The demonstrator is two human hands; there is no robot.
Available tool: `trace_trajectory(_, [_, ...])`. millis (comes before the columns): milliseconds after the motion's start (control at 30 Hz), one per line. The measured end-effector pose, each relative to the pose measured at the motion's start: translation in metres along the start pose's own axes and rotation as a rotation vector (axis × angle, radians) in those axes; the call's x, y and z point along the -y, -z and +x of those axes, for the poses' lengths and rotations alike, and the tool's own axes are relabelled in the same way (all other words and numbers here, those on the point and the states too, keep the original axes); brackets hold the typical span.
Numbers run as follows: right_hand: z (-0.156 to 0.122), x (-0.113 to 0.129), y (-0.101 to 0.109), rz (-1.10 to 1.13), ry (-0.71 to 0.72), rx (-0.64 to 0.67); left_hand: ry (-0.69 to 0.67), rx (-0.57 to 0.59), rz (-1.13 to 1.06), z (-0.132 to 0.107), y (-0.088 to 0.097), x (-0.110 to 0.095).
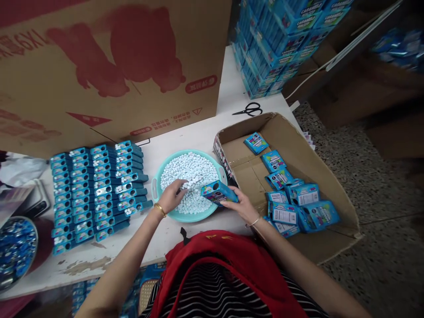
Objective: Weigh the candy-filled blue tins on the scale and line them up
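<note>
While our right hand (243,205) grips one blue box (217,193) above the right side of one bowl (194,217), our left hand (171,195) reaches its fingers (179,182) to the white candies (198,165); we cannot tell whether they pinch any. Four rows of boxes (104,190) and one pair of scissors (247,111) share our desk (147,240).

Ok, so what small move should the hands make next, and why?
I'd probably have the left hand bring a few white pellets to the box: it is at the pellets in the teal basin, the right hand holds the box partly over that basin with a dark opening showing, and many boxes in the rows at left show white pellets.
</note>
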State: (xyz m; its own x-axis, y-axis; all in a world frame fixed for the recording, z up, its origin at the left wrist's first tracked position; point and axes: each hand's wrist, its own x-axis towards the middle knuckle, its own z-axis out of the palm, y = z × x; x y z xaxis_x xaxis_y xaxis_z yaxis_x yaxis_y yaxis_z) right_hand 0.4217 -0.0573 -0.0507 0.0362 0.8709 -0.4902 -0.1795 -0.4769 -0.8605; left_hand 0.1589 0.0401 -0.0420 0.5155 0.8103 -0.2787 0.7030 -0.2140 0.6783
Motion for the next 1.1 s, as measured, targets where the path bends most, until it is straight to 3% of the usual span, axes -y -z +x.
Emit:
trace_trajectory(133, [0.017,-0.012,-0.009,-0.069,0.148,-0.028,-0.077,0.023,0.037,-0.014,0.044,-0.018])
trace_trajectory(267, [0.023,-0.014,-0.019,-0.155,0.250,-0.020,-0.181,0.117,0.110,-0.022,0.068,-0.036])
trace_trajectory(500, [0.023,-0.015,-0.029,-0.271,0.365,0.028,-0.182,0.310,0.258,-0.015,0.071,-0.065])
trace_trajectory(700, [0.027,-0.029,-0.032,-0.299,0.399,0.036,-0.062,0.311,0.518,-0.010,0.065,-0.101])
trace_trajectory(833, [0.030,-0.035,-0.035,-0.288,0.397,0.022,-0.097,0.294,0.591,-0.010,0.066,-0.123])
trace_trajectory(900, [0.031,-0.037,-0.035,-0.277,0.397,0.017,-0.120,0.309,0.628,-0.009,0.071,-0.121])
trace_trajectory(967, [0.031,-0.037,-0.033,-0.264,0.397,0.014,-0.111,0.296,0.655,-0.005,0.077,-0.104])
trace_trajectory(1100, [0.028,-0.031,-0.028,-0.252,0.387,-0.002,0.107,0.181,0.649,0.016,0.073,-0.032])
